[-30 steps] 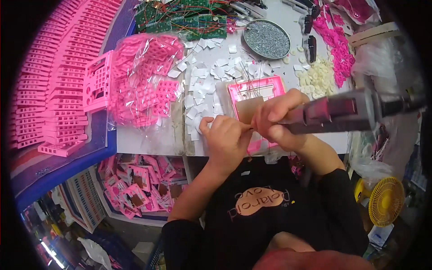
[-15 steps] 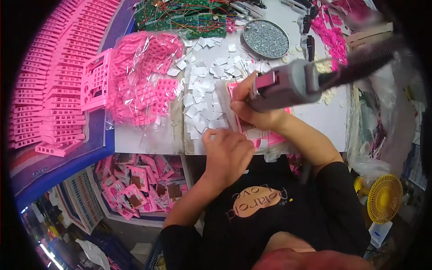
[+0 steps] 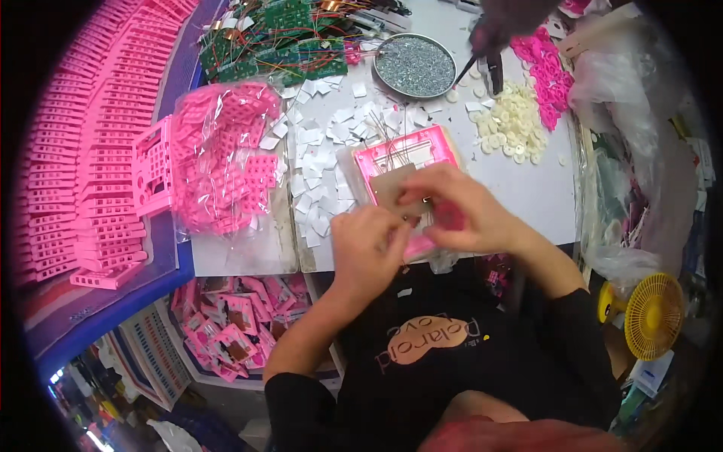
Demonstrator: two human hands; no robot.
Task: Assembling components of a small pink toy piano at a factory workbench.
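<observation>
A pink plastic housing (image 3: 439, 150) lies on the white bench in front of me, with a brown board (image 3: 389, 186) in it and several thin wires (image 3: 398, 153) rising from its far part. My left hand (image 3: 367, 247) is at the housing's near left edge, fingers pinched together; what they hold is hidden. My right hand (image 3: 471, 212) bends over the board from the right, its fingers curled in toward the left fingertips. Anything small between the right fingers cannot be made out. A dark power screwdriver (image 3: 493, 41) with a thin bit hangs at the top, blurred.
White paper squares (image 3: 320, 181) lie left of the housing. A round tin of screws (image 3: 416, 66), cream discs (image 3: 516, 128) and pink parts (image 3: 548, 75) sit beyond. Green circuit boards (image 3: 286, 60), a bag of pink pieces (image 3: 226, 158) and stacked pink frames (image 3: 105, 151) are leftward.
My right hand has let go of the screwdriver, which has swung up and away. Both hands have come together over the housing. The view has shifted slightly.
</observation>
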